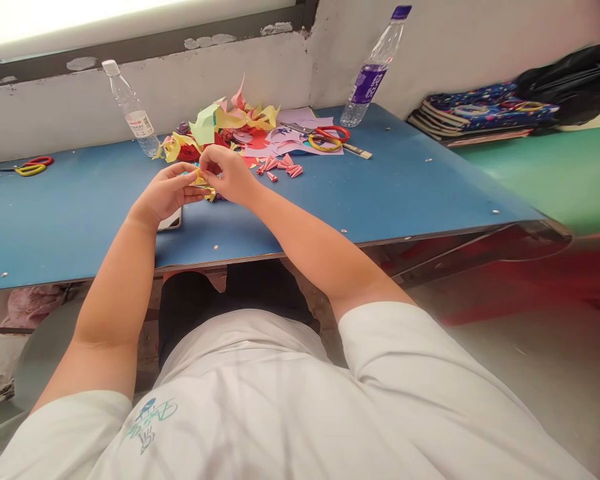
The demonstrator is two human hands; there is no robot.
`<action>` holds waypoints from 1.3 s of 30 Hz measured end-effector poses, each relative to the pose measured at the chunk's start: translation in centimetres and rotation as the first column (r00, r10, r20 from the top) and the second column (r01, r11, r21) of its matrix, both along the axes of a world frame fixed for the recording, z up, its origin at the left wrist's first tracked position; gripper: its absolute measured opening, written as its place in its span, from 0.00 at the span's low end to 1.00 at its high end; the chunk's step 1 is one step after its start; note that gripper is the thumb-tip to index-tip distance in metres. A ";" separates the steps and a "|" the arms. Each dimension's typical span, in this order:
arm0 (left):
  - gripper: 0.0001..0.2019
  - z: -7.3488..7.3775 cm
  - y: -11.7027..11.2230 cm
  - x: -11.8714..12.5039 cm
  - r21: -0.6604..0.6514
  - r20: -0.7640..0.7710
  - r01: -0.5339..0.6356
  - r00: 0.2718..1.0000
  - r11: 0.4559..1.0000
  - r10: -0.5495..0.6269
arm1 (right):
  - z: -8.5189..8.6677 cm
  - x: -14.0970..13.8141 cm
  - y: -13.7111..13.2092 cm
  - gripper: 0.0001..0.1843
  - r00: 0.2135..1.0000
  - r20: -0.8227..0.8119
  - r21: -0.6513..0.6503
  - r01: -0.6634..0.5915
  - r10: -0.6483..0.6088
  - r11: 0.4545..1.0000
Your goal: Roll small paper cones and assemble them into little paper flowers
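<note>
Both hands meet over the blue table, pinching a small piece of yellow paper [199, 179] between them. My left hand [167, 191] has its thumb and fingers on the paper's left side. From the right, my right hand [229, 175] closes its fingertips on it, partly hiding the piece. Below the hands lie small yellow paper bits [210, 195]. A phone-like flat object [171, 221] sits partly under my left hand. Just right of my right hand are several small folded pink paper pieces [283, 165].
Behind the hands is a heap of coloured paper scraps [220, 123]. Scissors [329, 137] lie on purple sheets [300, 119]; another pair of scissors [33, 167] is at far left. A white-capped bottle [136, 113] and a purple-labelled bottle [373, 77] stand on the blue table [380, 193].
</note>
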State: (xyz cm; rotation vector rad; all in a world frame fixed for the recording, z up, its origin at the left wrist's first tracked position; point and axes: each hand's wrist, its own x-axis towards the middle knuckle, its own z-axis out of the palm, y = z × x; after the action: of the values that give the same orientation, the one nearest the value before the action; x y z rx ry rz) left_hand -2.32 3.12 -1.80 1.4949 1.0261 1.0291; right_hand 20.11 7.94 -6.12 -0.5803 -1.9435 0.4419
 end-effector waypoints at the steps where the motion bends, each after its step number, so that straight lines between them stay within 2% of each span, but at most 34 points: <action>1: 0.33 0.1 0.0 0.0 -0.009 0.018 0.005 1.000 1.000 -0.005 | 0.0 0.0 -0.1 0.12 1.000 0.002 -0.002 0.003 -0.003 1.000; 4: 0.34 0.0 0.2 -0.2 -0.031 0.072 -0.004 0.997 1.000 0.007 | 0.0 -0.2 -0.2 0.09 1.000 -0.016 0.017 -0.017 0.017 1.000; 7: 0.32 -0.2 0.5 -0.4 -0.055 0.118 0.001 0.993 0.999 0.005 | -0.5 -0.5 0.3 0.23 0.993 -0.091 0.076 -0.069 0.076 0.995; 9: 0.31 -0.2 0.5 -0.5 -0.063 0.133 -0.005 0.991 0.998 0.014 | -0.9 -0.5 0.9 0.26 0.988 -0.113 0.122 -0.096 0.110 0.988; 13: 0.30 0.1 0.2 -0.4 -0.047 0.105 -0.040 0.993 0.998 0.045 | -1.4 -0.3 1.9 0.13 0.994 -0.043 0.161 -0.093 0.102 0.983; 19: 0.27 -0.1 0.4 -0.6 -0.029 0.060 -0.063 0.996 0.998 0.065 | -0.5 -0.2 0.8 0.06 0.993 0.101 0.065 0.047 -0.054 0.997; 25: 0.23 -0.5 0.7 -1.1 -0.029 0.040 -0.063 0.997 0.998 0.064 | 0.3 -0.5 -0.7 0.09 0.999 0.040 -0.005 0.017 -0.017 1.000; 30: 0.23 -0.3 0.6 -1.0 -0.045 0.008 -0.043 0.999 0.998 0.043 | 0.4 -0.6 -0.7 0.06 0.999 0.027 -0.030 0.025 -0.024 0.999; 34: 0.25 0.1 0.3 -0.6 -0.041 0.016 -0.060 0.998 0.997 0.060 | 0.4 -0.5 -0.7 0.05 0.997 0.044 -0.047 0.059 -0.056 0.997; 39: 0.28 0.2 0.2 -0.5 -0.003 -0.010 -0.062 0.998 0.998 0.062 | 0.2 -0.7 -0.4 0.07 0.999 0.018 -0.036 0.034 -0.034 0.999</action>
State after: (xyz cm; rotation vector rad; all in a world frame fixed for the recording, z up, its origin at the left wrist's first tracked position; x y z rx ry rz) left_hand -2.82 3.34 -1.60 1.4744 1.0872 1.0640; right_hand 19.45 7.51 -5.94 -0.6414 -1.9429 0.4522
